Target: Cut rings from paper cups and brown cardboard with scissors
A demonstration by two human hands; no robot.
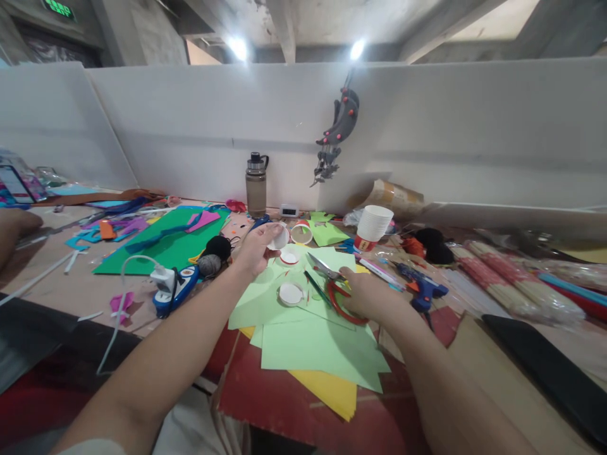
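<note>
Far left, another person's arm (18,229) at the table edge, near an upright phone (15,184). Next, a large green sheet (156,245) with a blue strip and a pink scrap on it. Before it, a blue power strip (175,292) with a white plug (164,279) fitted, and, just to its right, a ball of grey yarn (208,266). Towards the back, one capped bottle (257,189), upright, near the white panel. Left hand (257,249) of the wearer: thumb and fingers pinching a white cup piece (279,239), raised above the paper. Near it, two round white discs, the nearer disc (290,294) lying on pale green sheets (313,347); behind, a cut paper ring (302,232) with a red edge. Under the pale green, yellow sheets (332,392) showing at the near edge. Scissors (324,266), red-handled, blades directed away and leftward towards the discs; a thin dark pen-like item beside them. Hanging on the panel, a dark crescent ornament (349,117) with pink dots. Right hand (364,294): closed about the scissors' handles, the exact placing of each finger not discernible. Behind it, a stack of white paper cups (376,222). Further right, a blue glue gun (423,287), wrapped bundles of sticks (502,278) and, nearest the wearer, a long black slab (545,373).
</note>
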